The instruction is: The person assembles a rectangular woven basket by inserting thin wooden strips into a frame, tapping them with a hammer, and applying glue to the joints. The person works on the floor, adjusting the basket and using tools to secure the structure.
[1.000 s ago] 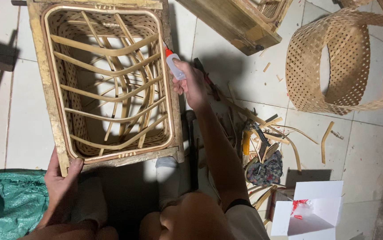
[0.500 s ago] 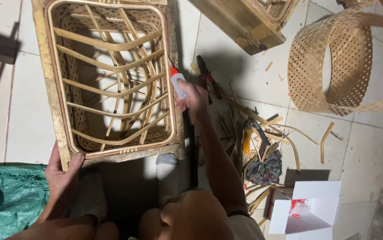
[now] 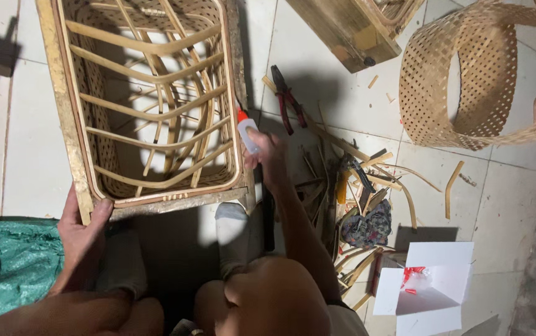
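A rectangular wooden frame [image 3: 69, 143] with curved bamboo slats and woven cane walls stands on the tiled floor in front of me. My left hand [image 3: 83, 230] grips its near left corner. My right hand [image 3: 266, 155] holds a small white glue bottle [image 3: 247, 134] with a red tip, its nozzle against the frame's right edge near the near corner.
Red-handled pliers [image 3: 286, 102], bamboo offcuts [image 3: 367, 180] and a patterned cloth [image 3: 367, 227] lie right of the frame. A woven cane band [image 3: 461, 81] stands at the far right, a wooden piece [image 3: 349, 31] at the top, an open white box [image 3: 429, 280] at the lower right, green sacking [image 3: 6, 261] at the lower left.
My right hand has slid the glue bottle along the frame's right edge toward me. My left hand stays on the near left corner.
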